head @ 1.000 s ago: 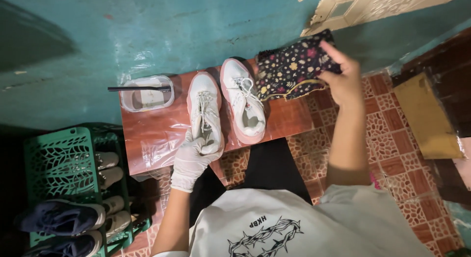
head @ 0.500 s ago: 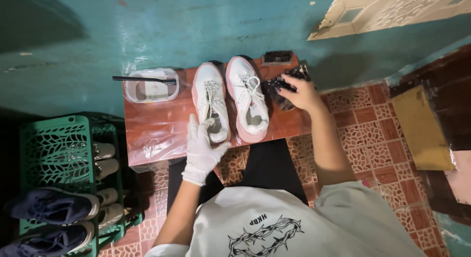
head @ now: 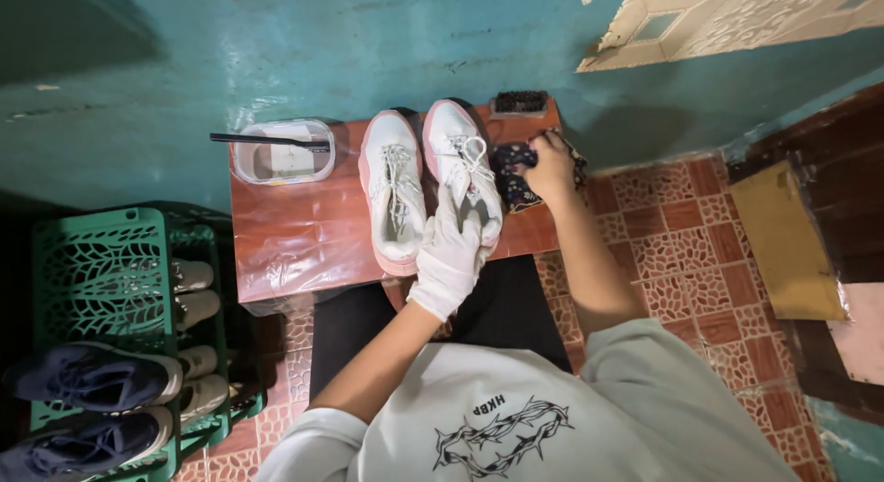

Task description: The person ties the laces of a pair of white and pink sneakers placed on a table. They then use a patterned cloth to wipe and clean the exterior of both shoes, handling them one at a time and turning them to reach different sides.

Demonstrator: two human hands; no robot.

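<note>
Gripping | right sneaker [head: 465, 169] was clasped at its heel by gloved left hand [head: 448, 256] | dark patterned cloth [head: 512, 162] was clenched in right hand [head: 551, 164]

A green plastic crate [head: 92, 279] stands on the floor at the left, and the rest is placed from it. Inside it lie two dark blue sneakers [head: 87, 376] at its near end and pale shoes [head: 193, 293] along its right side. Up and to the right of the crate sits a clear tub [head: 281, 152] with a dark stick [head: 267, 140] across its rim. Far right of the crate lies a yellow board [head: 787, 243].
</note>
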